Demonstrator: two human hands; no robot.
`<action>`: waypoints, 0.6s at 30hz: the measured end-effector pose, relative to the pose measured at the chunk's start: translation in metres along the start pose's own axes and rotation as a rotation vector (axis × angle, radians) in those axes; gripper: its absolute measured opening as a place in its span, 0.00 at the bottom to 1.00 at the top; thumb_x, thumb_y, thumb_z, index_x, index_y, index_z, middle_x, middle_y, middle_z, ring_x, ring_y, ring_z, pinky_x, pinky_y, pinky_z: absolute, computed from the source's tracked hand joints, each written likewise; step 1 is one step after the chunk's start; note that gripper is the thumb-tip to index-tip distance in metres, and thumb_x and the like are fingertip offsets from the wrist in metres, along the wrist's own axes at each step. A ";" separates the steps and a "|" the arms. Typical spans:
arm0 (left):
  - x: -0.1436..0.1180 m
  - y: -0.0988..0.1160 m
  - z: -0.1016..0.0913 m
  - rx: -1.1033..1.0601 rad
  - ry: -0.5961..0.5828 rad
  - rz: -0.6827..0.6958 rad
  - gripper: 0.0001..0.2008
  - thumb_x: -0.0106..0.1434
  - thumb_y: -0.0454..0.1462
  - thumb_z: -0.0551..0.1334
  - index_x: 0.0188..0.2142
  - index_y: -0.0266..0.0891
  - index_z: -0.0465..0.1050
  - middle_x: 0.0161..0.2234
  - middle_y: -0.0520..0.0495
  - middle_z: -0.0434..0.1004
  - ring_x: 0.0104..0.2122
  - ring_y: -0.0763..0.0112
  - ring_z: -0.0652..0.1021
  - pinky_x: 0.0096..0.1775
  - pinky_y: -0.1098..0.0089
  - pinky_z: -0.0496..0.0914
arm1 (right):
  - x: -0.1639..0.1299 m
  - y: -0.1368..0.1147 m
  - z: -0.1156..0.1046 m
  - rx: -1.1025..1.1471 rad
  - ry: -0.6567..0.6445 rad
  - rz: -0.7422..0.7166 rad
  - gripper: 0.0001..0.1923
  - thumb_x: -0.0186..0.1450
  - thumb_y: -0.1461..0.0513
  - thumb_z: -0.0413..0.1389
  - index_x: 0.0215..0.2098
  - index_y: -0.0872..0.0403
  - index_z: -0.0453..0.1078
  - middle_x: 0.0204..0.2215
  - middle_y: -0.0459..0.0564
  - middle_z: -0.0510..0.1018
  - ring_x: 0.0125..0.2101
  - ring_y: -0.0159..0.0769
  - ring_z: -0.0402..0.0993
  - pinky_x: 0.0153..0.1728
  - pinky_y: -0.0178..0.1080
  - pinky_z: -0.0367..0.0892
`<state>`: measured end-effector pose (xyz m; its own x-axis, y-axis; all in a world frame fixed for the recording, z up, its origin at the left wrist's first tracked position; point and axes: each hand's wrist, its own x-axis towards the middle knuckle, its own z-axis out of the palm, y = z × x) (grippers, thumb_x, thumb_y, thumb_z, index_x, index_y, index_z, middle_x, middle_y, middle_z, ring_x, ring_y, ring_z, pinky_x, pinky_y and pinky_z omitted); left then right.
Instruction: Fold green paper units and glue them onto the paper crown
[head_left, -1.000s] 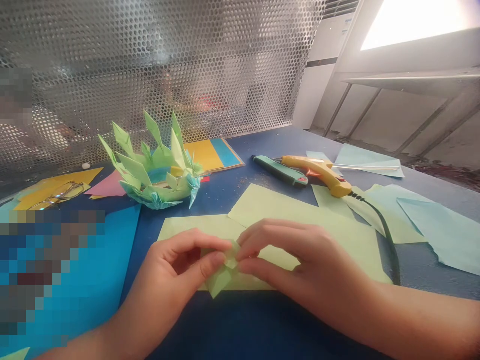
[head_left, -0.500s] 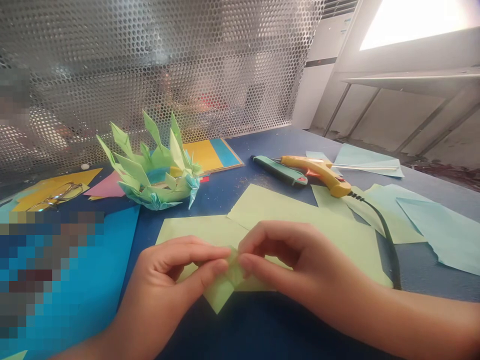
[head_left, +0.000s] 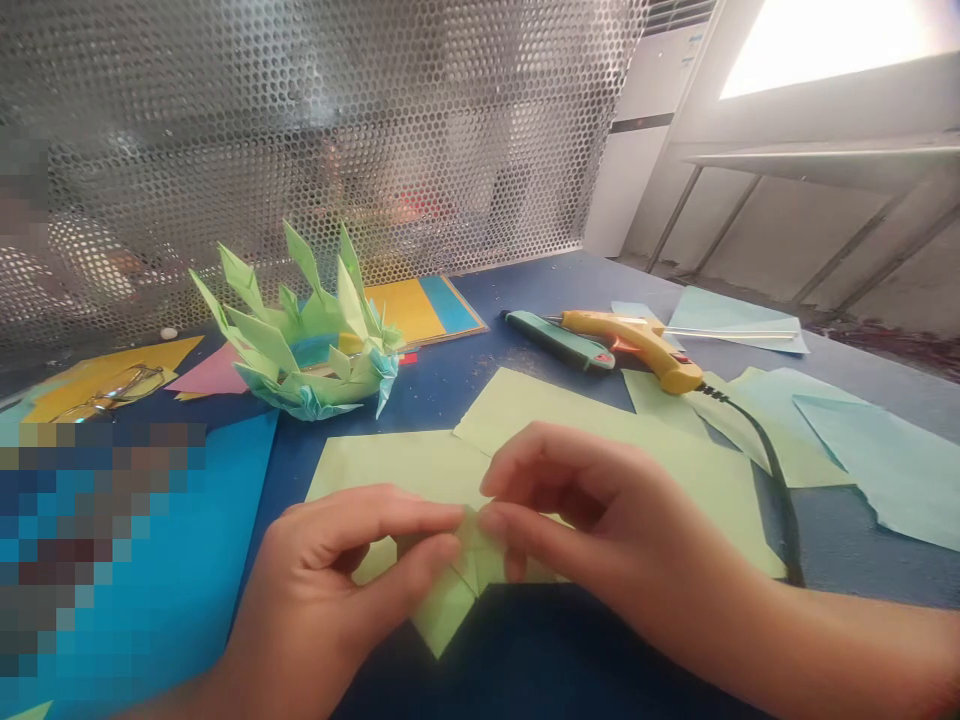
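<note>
A small folded piece of light green paper (head_left: 442,622) hangs between my two hands, its pointed end turned down towards me. My left hand (head_left: 352,580) pinches its left side between thumb and forefinger. My right hand (head_left: 592,510) has its thumb against the paper's upper right side, with the forefinger lifted a little and the other fingers curled behind. Parts of the folds are covered by my fingers. Beneath and behind lie larger light green paper sheets (head_left: 637,460) on the dark blue table (head_left: 540,650).
Behind my left hand stands a green and blue folded-paper crown (head_left: 322,375). A yellow glue gun (head_left: 637,345) with its black cord (head_left: 772,470) and a green utility knife (head_left: 559,340) lie at the back right. Pale blue sheets (head_left: 892,450) are farther right, glasses (head_left: 112,393) at left.
The folded paper has come slightly lower and nearer. My right forefinger has lifted away from its thumb, opening a gap. The left hand has shifted a little down.
</note>
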<state>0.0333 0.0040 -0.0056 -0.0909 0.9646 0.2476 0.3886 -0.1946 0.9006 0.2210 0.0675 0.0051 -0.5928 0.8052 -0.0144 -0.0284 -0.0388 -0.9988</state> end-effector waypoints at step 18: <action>-0.002 0.003 0.002 -0.061 0.068 -0.089 0.12 0.53 0.35 0.73 0.29 0.62 0.85 0.29 0.63 0.87 0.29 0.74 0.82 0.33 0.83 0.74 | -0.003 0.005 0.001 -0.201 0.035 -0.077 0.04 0.62 0.61 0.63 0.34 0.54 0.76 0.26 0.44 0.82 0.29 0.31 0.78 0.30 0.30 0.73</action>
<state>0.0370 0.0022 -0.0041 -0.1853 0.9647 0.1872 0.3203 -0.1208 0.9396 0.2221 0.0643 0.0003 -0.5668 0.8213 0.0645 0.0906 0.1400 -0.9860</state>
